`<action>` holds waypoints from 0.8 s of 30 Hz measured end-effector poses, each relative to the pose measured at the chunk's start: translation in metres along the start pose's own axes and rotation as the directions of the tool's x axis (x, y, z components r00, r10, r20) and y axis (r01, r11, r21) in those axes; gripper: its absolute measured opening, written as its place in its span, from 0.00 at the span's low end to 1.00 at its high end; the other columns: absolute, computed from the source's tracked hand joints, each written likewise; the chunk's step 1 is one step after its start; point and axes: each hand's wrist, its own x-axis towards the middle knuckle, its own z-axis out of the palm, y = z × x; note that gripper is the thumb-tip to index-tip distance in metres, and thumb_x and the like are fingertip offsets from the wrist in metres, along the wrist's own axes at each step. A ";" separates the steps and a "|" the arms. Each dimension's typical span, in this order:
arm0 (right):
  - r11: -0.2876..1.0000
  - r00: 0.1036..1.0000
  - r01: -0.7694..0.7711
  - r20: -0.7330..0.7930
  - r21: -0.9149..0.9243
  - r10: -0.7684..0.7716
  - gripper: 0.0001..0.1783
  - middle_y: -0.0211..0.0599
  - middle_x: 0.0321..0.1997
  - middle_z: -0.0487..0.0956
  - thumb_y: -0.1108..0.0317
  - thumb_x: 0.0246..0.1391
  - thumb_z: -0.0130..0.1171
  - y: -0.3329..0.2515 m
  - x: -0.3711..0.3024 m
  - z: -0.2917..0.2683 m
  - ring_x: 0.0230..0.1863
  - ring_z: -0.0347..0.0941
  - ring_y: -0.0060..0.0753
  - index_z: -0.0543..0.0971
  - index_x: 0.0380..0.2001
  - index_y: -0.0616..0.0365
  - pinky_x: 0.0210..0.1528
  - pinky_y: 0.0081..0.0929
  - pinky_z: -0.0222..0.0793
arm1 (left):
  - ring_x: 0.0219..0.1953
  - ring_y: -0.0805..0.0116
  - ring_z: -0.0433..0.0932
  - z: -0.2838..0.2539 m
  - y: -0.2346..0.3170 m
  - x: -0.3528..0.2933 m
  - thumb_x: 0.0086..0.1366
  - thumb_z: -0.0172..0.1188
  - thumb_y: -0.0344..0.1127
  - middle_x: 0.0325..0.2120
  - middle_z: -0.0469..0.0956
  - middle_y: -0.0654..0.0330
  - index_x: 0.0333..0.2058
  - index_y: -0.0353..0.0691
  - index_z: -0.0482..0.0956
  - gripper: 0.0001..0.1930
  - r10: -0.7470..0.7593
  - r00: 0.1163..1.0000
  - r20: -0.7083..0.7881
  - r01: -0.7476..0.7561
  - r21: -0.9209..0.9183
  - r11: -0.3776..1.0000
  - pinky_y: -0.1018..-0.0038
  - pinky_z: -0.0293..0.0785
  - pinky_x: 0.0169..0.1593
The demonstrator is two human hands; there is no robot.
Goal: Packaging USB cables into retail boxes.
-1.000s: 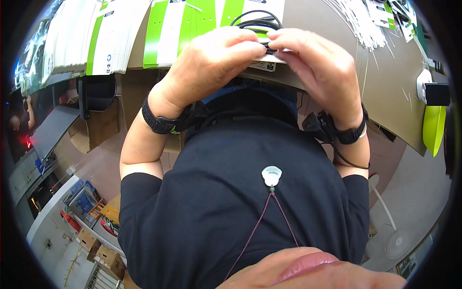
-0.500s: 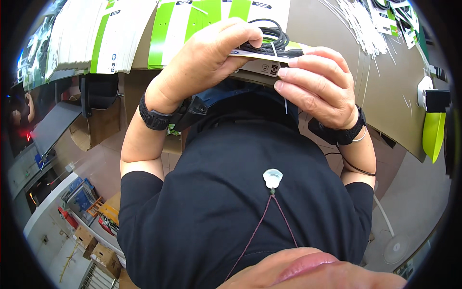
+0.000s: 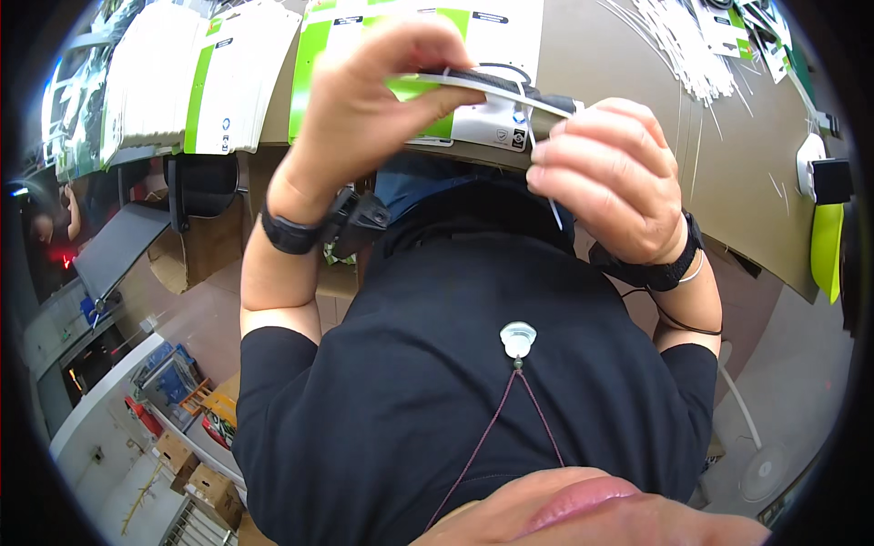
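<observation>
My left hand [image 3: 378,96] is closed on a white and green backing card [image 3: 492,88], gripping its left part between thumb and fingers. A coiled black cable [image 3: 546,100] lies along the card, which is tilted nearly edge-on to me. Around card and cable runs a thin white cable tie [image 3: 528,123], its tail hanging down past the fingertips of my right hand [image 3: 614,177]. Those fingers are bent and closed at the tie, beside the card's right end. The thumb's exact contact is hidden.
Beneath my hands, more green and white cards [image 3: 319,64] lie on the brown table [image 3: 619,55]. A thick stack of cards [image 3: 155,82] stands at the left. Loose white cable ties [image 3: 678,45] and packed cables [image 3: 756,36] lie at the far right.
The card has been tipped from showing its cable coil to nearly edge-on. My left hand has turned and moved left; my right hand has shifted slightly right and nearer.
</observation>
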 end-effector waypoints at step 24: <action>-0.055 0.484 -0.587 0.404 0.808 0.776 0.09 0.33 0.35 0.78 0.72 0.59 0.54 0.035 -0.034 0.047 0.39 0.75 0.20 0.73 0.40 0.65 0.44 0.18 0.73 | 0.27 0.59 0.78 0.037 -0.009 0.018 0.52 0.60 0.34 0.23 0.77 0.58 0.31 0.40 0.80 0.08 -0.361 0.878 0.313 0.225 0.395 0.891 0.68 0.74 0.34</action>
